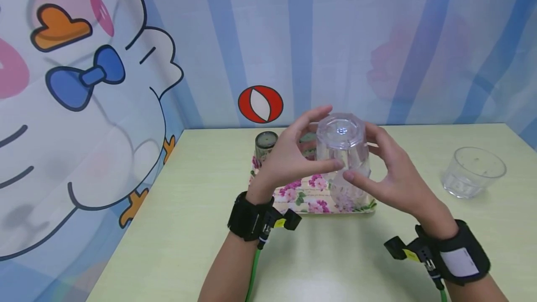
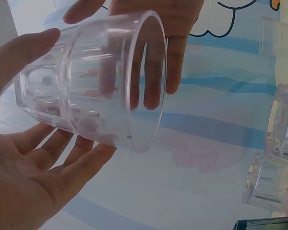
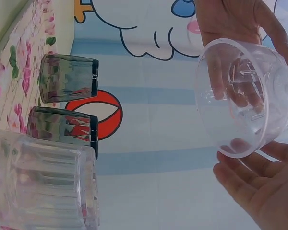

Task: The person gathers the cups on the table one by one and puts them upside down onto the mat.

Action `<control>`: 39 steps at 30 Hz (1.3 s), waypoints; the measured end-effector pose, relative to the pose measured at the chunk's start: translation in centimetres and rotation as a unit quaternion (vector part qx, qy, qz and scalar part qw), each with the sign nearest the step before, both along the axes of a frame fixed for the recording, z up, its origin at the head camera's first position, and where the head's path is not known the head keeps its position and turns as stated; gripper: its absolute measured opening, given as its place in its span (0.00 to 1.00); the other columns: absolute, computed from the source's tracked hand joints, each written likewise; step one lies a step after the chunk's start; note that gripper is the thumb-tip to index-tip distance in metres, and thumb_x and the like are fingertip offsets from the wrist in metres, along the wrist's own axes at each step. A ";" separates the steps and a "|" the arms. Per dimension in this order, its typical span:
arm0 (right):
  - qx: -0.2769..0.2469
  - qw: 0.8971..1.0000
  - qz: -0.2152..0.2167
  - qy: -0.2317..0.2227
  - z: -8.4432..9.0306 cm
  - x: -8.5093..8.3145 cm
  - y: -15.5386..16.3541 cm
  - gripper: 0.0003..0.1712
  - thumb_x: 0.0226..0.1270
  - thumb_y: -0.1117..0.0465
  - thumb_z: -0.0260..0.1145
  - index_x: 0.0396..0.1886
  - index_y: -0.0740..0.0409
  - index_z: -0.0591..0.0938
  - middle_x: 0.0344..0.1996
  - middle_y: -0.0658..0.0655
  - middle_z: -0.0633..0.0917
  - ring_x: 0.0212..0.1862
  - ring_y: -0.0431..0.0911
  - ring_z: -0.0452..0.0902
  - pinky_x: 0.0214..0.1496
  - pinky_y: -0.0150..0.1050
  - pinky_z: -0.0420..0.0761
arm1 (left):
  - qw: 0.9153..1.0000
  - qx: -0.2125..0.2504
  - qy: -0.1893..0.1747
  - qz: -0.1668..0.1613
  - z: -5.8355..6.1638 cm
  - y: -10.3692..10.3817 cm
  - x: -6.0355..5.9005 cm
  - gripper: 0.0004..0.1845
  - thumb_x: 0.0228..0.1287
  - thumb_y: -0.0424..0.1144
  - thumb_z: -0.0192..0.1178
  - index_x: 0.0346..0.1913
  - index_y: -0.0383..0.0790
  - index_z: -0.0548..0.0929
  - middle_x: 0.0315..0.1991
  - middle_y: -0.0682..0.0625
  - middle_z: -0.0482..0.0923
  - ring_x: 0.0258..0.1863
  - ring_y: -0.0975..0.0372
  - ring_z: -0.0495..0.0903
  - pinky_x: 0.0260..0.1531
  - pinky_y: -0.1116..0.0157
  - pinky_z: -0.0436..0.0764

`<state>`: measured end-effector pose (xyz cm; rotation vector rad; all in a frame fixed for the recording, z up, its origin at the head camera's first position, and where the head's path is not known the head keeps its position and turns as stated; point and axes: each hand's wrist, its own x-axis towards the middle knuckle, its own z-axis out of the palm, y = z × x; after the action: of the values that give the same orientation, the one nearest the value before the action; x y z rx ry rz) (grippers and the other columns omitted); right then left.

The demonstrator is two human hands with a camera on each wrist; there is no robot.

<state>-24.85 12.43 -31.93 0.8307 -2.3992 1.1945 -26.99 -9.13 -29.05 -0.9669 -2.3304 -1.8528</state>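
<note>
Between both hands, a clear plastic cup (image 1: 341,141) is held upside down above the tray, its base up and its wide rim down. My left hand (image 1: 289,155) grips it from the left, thumb on the near side and fingers around the far side. From the right, my right hand (image 1: 392,178) holds the same cup with spread fingers and thumb. In the left wrist view the cup (image 2: 96,81) lies sideways across the picture, with fingers showing through its wall. Its round open mouth (image 3: 230,96) faces the right wrist camera.
A floral tray (image 1: 293,202) lies under the hands. On it stand upside-down cups: two smoky dark ones (image 3: 69,79) and clear ones (image 3: 48,182), partly hidden in the head view. To the right, a clear cup (image 1: 474,174) stands upright on the table. A printed curtain hangs behind.
</note>
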 end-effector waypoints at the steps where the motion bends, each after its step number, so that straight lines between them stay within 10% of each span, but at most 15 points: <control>1: -0.002 1.000 -0.003 0.007 0.0 0.0 0.0 0.50 0.53 0.65 0.73 0.74 0.42 0.58 0.64 0.55 0.73 0.62 0.38 0.68 0.65 0.45 0.76 | 1.000 -0.002 -0.001 -0.001 0.0 0.0 0.0 0.44 0.50 0.32 0.71 0.70 0.55 0.63 0.68 0.52 0.65 0.61 0.59 0.73 0.55 0.64 0.82; 7: -0.015 0.999 -0.005 0.039 0.0 -0.1 0.1 0.49 0.50 0.67 0.73 0.72 0.47 0.62 0.62 0.56 0.75 0.59 0.26 0.66 0.60 0.14 0.67 | 1.000 -0.019 -0.002 0.000 -0.1 0.2 0.0 0.44 0.51 0.34 0.71 0.70 0.55 0.63 0.69 0.53 0.64 0.63 0.56 0.72 0.57 0.62 0.81; 39: -0.035 0.998 0.005 0.047 -0.3 -0.2 0.0 0.45 0.47 0.71 0.74 0.68 0.55 0.67 0.57 0.56 0.77 0.57 0.23 0.69 0.58 0.14 0.72 | 0.999 -0.044 0.032 -0.003 -0.5 0.3 -0.3 0.47 0.50 0.34 0.72 0.73 0.52 0.59 0.67 0.50 0.68 0.66 0.60 0.70 0.67 0.61 0.73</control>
<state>-25.09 12.40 -32.28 0.8597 -2.2675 1.2078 -27.29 -8.87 -29.54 -1.0273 -2.3932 -1.7078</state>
